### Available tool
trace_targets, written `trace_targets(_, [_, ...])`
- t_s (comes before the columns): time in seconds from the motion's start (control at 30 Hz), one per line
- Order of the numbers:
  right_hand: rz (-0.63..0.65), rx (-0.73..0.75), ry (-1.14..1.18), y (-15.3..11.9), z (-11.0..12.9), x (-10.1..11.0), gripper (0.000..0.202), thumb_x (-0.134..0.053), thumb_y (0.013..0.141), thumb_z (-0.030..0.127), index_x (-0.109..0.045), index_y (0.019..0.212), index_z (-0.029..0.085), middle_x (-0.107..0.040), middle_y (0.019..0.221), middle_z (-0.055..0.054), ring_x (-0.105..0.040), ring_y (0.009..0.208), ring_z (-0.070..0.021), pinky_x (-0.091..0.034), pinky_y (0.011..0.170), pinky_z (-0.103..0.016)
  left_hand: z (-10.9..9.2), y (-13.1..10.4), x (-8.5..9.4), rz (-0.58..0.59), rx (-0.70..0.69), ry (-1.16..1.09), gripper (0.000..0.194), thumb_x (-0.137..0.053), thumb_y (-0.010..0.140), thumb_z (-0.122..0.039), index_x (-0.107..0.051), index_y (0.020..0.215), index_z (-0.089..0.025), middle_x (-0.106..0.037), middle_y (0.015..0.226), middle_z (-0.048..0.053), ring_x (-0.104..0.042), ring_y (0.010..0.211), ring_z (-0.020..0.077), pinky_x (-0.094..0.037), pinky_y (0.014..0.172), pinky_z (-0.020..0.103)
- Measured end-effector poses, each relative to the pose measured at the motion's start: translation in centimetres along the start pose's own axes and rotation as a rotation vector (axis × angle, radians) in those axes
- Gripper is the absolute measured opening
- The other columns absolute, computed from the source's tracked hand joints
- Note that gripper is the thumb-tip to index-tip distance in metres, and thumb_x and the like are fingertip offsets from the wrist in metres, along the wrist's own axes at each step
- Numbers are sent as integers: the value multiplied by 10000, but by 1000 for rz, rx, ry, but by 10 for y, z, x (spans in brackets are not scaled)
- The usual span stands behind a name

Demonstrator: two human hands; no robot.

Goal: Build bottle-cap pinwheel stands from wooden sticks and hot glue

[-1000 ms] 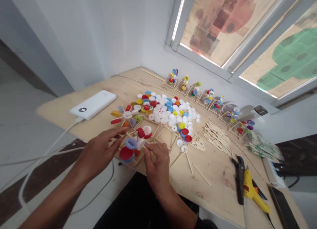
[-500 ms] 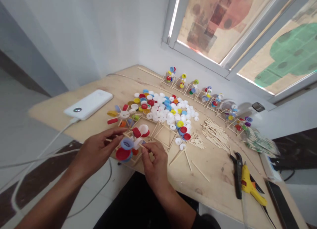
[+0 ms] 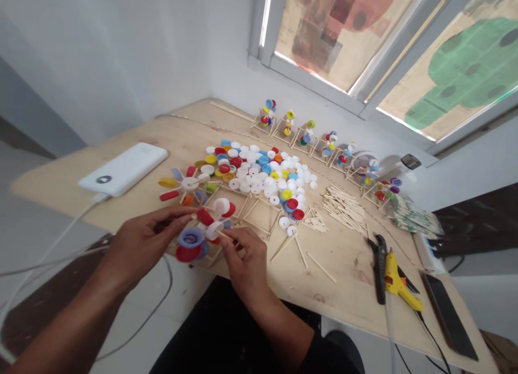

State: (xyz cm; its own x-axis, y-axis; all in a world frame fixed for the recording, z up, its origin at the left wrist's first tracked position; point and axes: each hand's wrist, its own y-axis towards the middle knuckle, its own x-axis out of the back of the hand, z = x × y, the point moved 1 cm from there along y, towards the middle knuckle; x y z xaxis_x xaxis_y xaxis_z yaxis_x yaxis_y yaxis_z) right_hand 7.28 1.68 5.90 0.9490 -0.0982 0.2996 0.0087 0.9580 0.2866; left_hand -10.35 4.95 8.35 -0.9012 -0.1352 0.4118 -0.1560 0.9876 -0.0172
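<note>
A small wheel made of bottle caps, with a white hub [image 3: 213,230], is held up over the table's front edge between my hands. Around its hub are a blue cap [image 3: 191,237], red caps [image 3: 205,216] and a white cap [image 3: 221,206]. My left hand [image 3: 148,236] pinches a stick end at the wheel's far-left side. My right hand [image 3: 247,258] has thumb and fingers closed on the wooden stick [image 3: 225,235] that comes out of the hub. Just behind lies a second cap wheel [image 3: 190,184], next to square stick frames [image 3: 259,216].
Loose bottle caps [image 3: 251,177] are heaped mid-table, with wooden sticks [image 3: 343,208] to their right. Finished cap-wheel stands [image 3: 309,134] line the wall. A power bank [image 3: 123,169] sits left. Pliers-like cutters [image 3: 379,269], a yellow glue gun [image 3: 399,285] and a phone [image 3: 449,315] lie right.
My view has turned slightly, so the table things sit further left and a little higher. The cap wheel stays between both hands and looks slightly turned.
</note>
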Motion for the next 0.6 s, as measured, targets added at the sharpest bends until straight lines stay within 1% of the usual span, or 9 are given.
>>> trace_targets(0.1, [-13,-18,23,-1,-1,0,166,-608,877,299,-748,927,225,-724,857,-42,-643,733,-164,-513,668,-262,3,2,0,-9,14,-13,476,-625,628,-586,-741,897,-211,-762,981,35,-682,901,224,-548,811,320])
trace_targets(0.17, [-30,-15,59,-2,-1,0,171,-615,863,294,-742,943,213,-723,860,-45,-639,721,-161,-522,672,-264,5,3,0,-1,9,-13,466,-625,631,-585,-741,881,-209,-759,999,39,-681,908,224,-542,825,317])
trace_targets(0.23, [-45,-13,95,-5,0,1,191,-621,845,280,-732,981,203,-722,874,-47,-632,714,-157,-529,677,-265,7,3,0,11,11,-10,465,-624,628,-580,-739,881,-207,-760,991,40,-684,873,219,-548,781,303])
trace_targets(0.33, [-53,-14,127,-8,0,3,236,-624,821,253,-717,1032,199,-721,909,-51,-630,741,-161,-536,693,-272,7,3,0,18,60,-3,501,-621,606,-578,-736,906,-194,-765,952,46,-685,792,217,-551,675,288])
trace_targets(0.37, [-55,-13,136,-9,1,4,241,-619,820,245,-717,1036,199,-720,915,-52,-631,754,-164,-536,700,-275,6,3,0,14,77,-5,515,-622,597,-579,-734,913,-189,-764,955,50,-684,792,219,-549,668,289])
trace_targets(0.5, [-52,-11,167,-11,-1,5,219,-582,859,245,-725,1023,215,-724,925,-49,-644,786,-166,-540,735,-287,1,2,0,-25,92,-23,530,-629,565,-591,-737,886,-183,-758,990,68,-680,895,246,-551,738,310])
trace_targets(0.6, [-44,-14,161,-11,-3,5,204,-580,870,250,-726,1010,222,-731,940,-45,-661,812,-167,-543,755,-286,3,2,0,-19,88,-47,527,-645,559,-604,-740,871,-189,-762,961,68,-681,886,249,-556,717,315])
